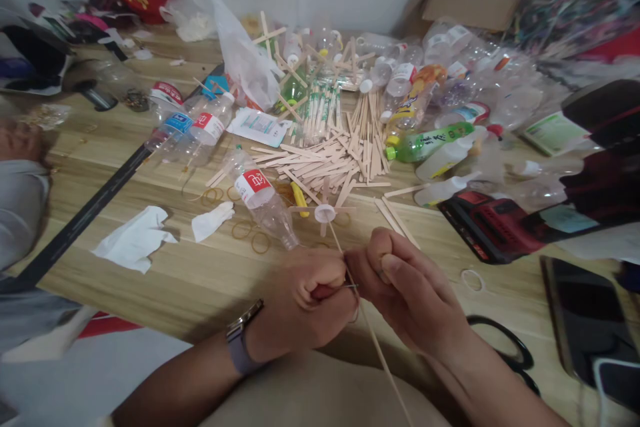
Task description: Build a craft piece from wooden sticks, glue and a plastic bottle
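My left hand (313,300), with a watch on its wrist, is closed with the fingers curled in. A thin metal wire (353,286) sticks out from its fingers, and a reddish bit shows in the fist. My right hand (400,273) is closed in a pinch close beside it; whatever its fingertips hold is hidden. Between the hands runs a long thin pale strand (376,340), from the lower edge up to a white bottle cap (325,213). Craft sticks extend crosswise behind the cap. Just beyond my left hand lies a clear plastic bottle (265,197) with a red label.
A heap of craft sticks (325,160) spreads across the table's middle. Several plastic bottles (435,140) crowd the back right. At right are a red-black power tool (485,223), a phone (590,327) and black scissors (510,347). Another person's sleeve (20,210) shows at left.
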Demonstrator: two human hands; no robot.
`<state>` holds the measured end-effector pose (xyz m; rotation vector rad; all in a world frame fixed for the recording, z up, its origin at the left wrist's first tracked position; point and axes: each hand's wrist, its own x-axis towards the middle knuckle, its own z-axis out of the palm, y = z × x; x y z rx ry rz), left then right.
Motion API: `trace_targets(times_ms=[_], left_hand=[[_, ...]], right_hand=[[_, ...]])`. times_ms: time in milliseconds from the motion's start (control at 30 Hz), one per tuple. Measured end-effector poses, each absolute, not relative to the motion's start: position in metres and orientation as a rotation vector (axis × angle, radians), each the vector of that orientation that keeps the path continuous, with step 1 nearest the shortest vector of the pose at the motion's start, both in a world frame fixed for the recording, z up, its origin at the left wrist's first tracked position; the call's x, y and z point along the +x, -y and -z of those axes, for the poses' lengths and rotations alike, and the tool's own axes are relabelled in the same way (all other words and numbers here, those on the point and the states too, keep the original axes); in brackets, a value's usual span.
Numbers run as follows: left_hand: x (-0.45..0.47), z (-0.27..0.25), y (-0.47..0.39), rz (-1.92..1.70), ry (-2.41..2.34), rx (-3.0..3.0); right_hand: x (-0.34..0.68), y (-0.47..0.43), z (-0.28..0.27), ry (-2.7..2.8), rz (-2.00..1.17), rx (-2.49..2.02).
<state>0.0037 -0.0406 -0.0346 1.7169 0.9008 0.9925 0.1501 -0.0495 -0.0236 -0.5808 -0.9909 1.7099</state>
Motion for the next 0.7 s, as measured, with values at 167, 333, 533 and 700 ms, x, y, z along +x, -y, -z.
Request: trace_targets(times_ms=[167, 333, 533, 700], left_hand=[[0.004, 0.035, 0.041, -0.98, -0.851, 1.703], [0.005, 0.034, 0.037, -0.948, -0.871, 1.731], [0.008, 0.031, 0.032, -0.911, -0.958, 1.871], [0.008, 0.028, 0.031, -0.849, -1.026, 1.906]], right_hand=[[0.152, 0.051, 0.025, 0.993, -1.709, -0.615], [0.157, 0.045, 0.027, 1.03, -1.671, -0.637], [0.17, 0.036, 0.019, 1.046, -1.654, -0.728], [0.175, 0.034, 0.019, 0.972, -1.729, -0.732]])
